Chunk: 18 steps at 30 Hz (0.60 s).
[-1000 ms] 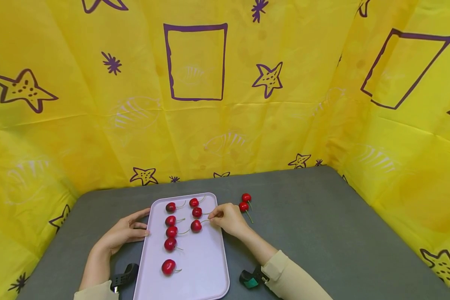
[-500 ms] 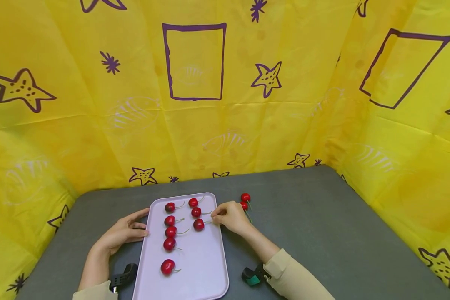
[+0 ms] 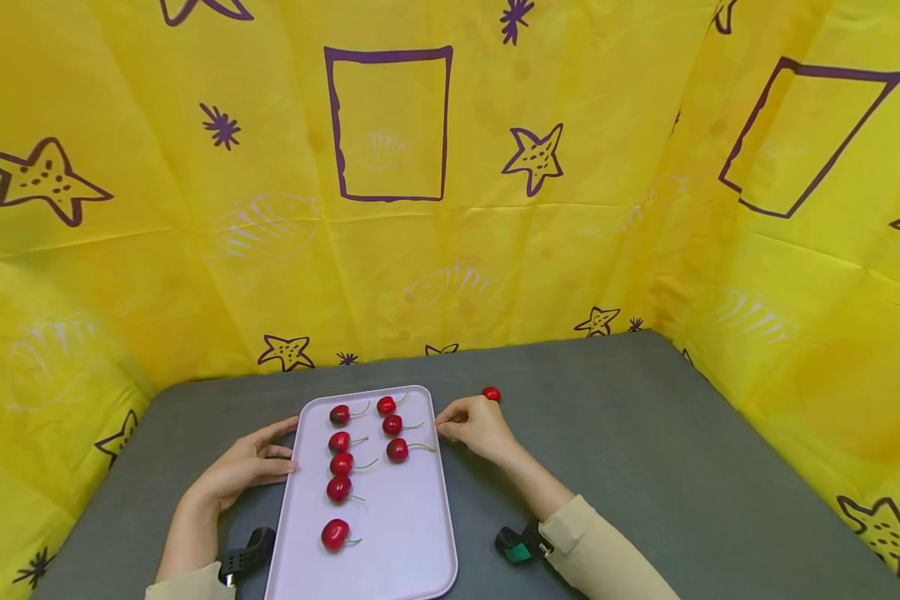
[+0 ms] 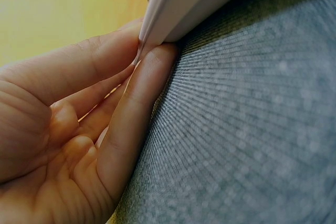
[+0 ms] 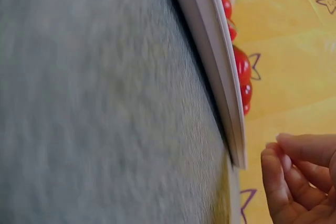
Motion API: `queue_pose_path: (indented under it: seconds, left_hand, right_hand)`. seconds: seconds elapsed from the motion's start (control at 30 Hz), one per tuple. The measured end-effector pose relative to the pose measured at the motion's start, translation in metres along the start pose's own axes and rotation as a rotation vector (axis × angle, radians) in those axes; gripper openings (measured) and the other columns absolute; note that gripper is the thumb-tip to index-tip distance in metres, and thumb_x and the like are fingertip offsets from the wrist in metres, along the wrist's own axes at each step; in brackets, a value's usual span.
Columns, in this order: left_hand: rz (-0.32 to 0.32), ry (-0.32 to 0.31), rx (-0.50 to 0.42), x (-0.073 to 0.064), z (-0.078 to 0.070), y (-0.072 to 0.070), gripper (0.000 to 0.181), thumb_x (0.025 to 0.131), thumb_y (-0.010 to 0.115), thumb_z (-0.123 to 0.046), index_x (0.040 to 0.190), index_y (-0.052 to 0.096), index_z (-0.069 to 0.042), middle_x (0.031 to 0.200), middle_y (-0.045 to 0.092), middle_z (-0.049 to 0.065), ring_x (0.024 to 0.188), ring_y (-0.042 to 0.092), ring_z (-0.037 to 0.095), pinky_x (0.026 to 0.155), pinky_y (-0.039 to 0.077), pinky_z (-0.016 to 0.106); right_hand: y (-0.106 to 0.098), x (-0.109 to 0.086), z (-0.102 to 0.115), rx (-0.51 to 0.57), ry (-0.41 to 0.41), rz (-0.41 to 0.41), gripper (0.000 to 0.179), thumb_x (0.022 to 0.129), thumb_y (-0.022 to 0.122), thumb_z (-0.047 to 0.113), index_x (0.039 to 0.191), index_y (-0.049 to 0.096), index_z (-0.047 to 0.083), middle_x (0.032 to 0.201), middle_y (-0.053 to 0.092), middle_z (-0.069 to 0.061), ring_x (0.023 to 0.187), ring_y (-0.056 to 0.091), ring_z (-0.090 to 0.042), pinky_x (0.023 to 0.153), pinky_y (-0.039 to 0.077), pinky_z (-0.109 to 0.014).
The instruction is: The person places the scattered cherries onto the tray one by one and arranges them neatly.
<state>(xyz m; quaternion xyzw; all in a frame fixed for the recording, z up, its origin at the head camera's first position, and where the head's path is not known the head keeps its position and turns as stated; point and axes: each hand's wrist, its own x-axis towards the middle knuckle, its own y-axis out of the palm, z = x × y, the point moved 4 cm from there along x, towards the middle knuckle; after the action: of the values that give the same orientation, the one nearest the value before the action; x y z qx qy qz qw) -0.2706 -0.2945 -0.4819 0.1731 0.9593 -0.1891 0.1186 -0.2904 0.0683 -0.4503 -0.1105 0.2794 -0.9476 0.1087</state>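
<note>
In the head view my left hand (image 3: 247,467) touches the left rim of a pale lilac tray (image 3: 390,542) with spread fingertips. The left wrist view shows its fingers (image 4: 152,69) against the tray's side wall. My right hand (image 3: 480,429) hovers by the right rim, thumb and fingertips close together; nothing shows between them in the right wrist view. Just left of it lies a red cherry (image 3: 397,451), its stem pointing at the rim. Two more cherries sit above, including one (image 3: 392,425) with its stem rightward. Several cherries form a left column, the lowest (image 3: 335,535) set apart.
Part of a loose cherry (image 3: 491,393) shows on the grey table (image 3: 607,450) behind my right hand. Yellow cloth (image 3: 390,275) with starfish drawings hangs at the back and sides. A dark strap device (image 3: 247,554) is on each wrist.
The lowest right-column cherry shifted slightly right, its stem at my right fingertips. My right hand then let go of the stem and drew right, covering another loose cherry. The left hand stays put.
</note>
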Motion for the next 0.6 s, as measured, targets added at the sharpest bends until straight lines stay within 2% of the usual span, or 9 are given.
queue_pose_path:
  seconds: [0.37,0.6]
  left_hand:
    - [0.003,0.008,-0.001,0.001,0.001,0.000,0.084,0.091,0.070,-0.017,0.157,0.020,-0.003,0.116,0.059,0.018,0.097,0.061,0.013,0.085,0.061,0.030]
    - [-0.006,-0.014,0.005,0.000,-0.001,-0.001,0.086,0.089,0.072,-0.020,0.157,0.021,-0.004,0.114,0.060,0.014,0.097,0.062,0.013,0.086,0.061,0.029]
  right_hand:
    - [-0.030,0.002,-0.011,-0.018,0.071,-0.086,0.004,0.083,0.076,0.014,0.086,0.079,0.012,0.070,0.073,-0.004,0.060,0.060,-0.005,0.055,0.048,-0.021]
    - [-0.049,0.004,-0.019,-0.008,0.115,-0.129,0.005,0.083,0.077,0.018,0.086,0.079,0.014,0.071,0.074,-0.005,0.061,0.064,-0.008,0.061,0.052,-0.022]
